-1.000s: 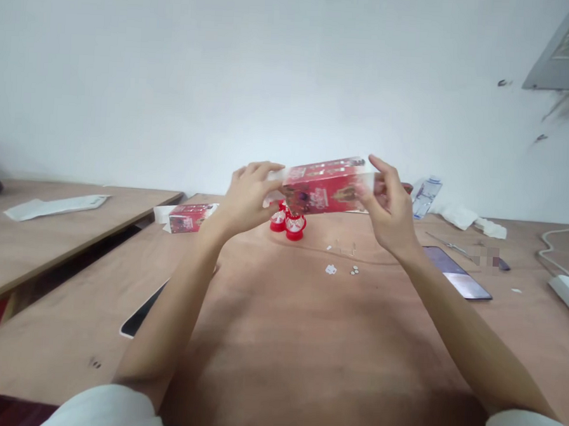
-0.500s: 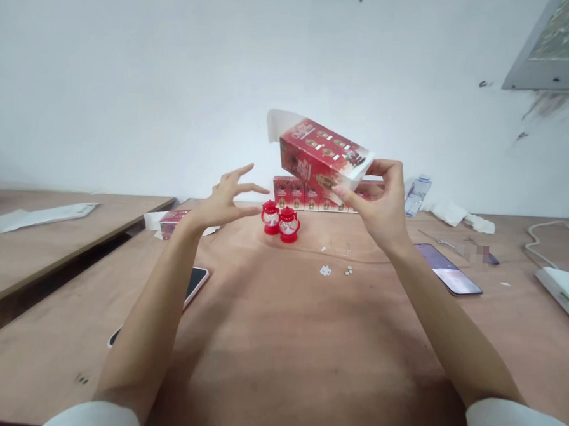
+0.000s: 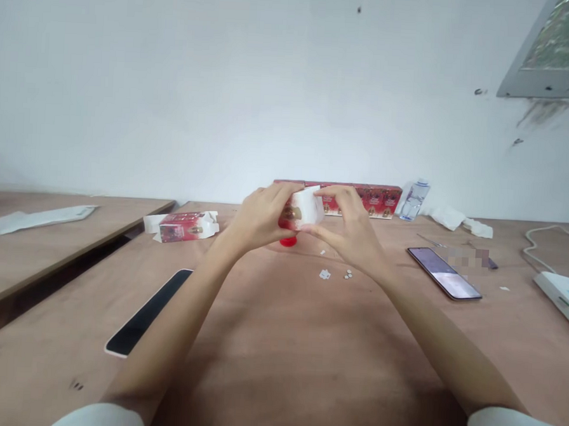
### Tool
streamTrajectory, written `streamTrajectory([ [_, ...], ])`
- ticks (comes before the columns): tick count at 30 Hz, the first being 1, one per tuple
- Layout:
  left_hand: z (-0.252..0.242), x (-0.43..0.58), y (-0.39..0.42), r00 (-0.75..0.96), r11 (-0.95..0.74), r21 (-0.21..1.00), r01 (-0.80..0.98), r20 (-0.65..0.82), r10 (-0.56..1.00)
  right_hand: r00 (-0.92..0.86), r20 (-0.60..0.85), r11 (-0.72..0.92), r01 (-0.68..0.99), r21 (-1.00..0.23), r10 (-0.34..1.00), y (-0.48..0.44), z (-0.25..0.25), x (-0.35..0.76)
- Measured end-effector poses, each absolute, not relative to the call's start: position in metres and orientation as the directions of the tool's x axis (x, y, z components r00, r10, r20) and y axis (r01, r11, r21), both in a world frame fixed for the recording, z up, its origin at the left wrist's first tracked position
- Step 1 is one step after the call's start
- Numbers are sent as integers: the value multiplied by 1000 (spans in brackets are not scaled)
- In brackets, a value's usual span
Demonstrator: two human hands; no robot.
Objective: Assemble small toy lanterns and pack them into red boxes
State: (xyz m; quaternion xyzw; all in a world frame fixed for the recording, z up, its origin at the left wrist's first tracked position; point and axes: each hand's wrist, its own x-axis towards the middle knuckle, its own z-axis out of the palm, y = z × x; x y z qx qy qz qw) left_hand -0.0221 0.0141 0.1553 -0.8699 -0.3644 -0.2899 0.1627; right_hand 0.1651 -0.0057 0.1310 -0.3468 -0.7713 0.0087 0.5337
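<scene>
A red and white box is held up between both hands above the middle of the table, its white end turned toward the right. My left hand wraps round its left part. On the right, the thumb and fingers of my right hand pinch the white end. Below the box shows the red base of a small lantern; the rest of it is hidden. Behind the hands, a row of red boxes stands against the wall. An opened red box lies to the left with its white flaps out.
A dark phone lies at the left, another phone at the right. Small white pieces lie mid-table. At the back right are a clear bottle and crumpled tissue. A white device sits at the right edge.
The box has moved down and left and turned, its white end now toward the right. My left hand, open before, has moved right and taken hold of it. The lanterns are now mostly hidden.
</scene>
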Motion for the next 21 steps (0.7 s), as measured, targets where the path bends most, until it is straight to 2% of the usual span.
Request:
streamTrajectory([
  [3,155,-28,15,585,-667,-141,731,633,507,-231,825,766,554,-325,517,-7,132,165],
  [8,150,-24,18,629,-659,-221,719,610,481,-278,800,770,552,-320,532,-6,130,166],
  [12,148,-23,21,634,-659,-226,717,604,482,-245,798,724,615,-311,550,-1,126,166],
  [15,149,-26,23,589,-636,-201,745,644,487,-196,842,711,648,-272,502,0,127,166],
  [21,151,-30,23,584,-721,-116,683,680,444,-507,799,908,404,-112,324,-7,135,175],
])
